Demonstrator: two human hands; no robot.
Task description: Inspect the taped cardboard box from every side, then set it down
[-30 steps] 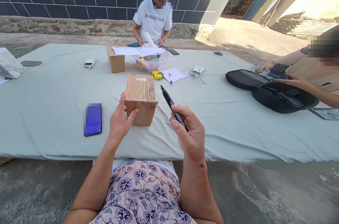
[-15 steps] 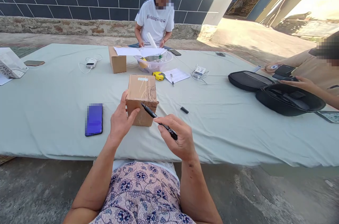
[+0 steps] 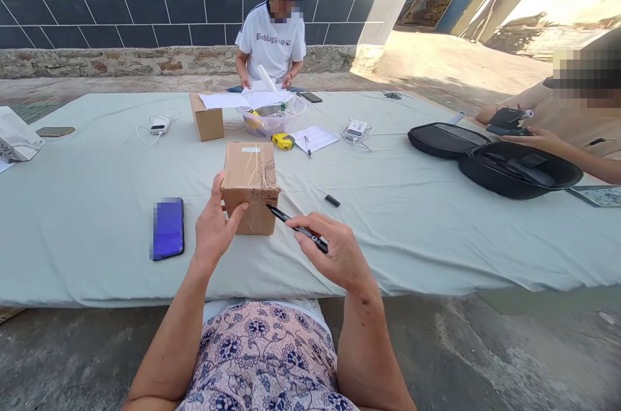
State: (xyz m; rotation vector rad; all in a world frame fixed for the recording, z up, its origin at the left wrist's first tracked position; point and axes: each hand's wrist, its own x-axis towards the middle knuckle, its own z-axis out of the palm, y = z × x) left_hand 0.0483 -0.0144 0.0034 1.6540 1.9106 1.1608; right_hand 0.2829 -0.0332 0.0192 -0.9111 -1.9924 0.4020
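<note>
1. Cardboard box [image 3: 248,165] stands near the front edge of the cloth-covered desk [image 3: 97,217], right before the person at work, with dark scribbled lines on its top and front faces.
2. Left hand [image 3: 213,230] grips that box from its left side, thumb laid on the front face.
3. Right hand [image 3: 338,250] is closed around a black marker [image 3: 303,230], its bare tip at the front face, below the top edge; from where I stand, I can't tell whether it touches.
4. Small black cap [image 3: 332,200] lies on the desk, to the right of the box.
5. Over to the left, near the left hand, a phone [image 3: 168,230] lies with its screen lit blue.
6. Behind the box there's a yellow tape measure [image 3: 283,142], just beside a sheet of paper [image 3: 324,136] with a pen [image 3: 307,145] on it.
7. Across the desk is someone in a white T-shirt [image 3: 272,42]; over on the right, an open black case [image 3: 449,139].
</note>
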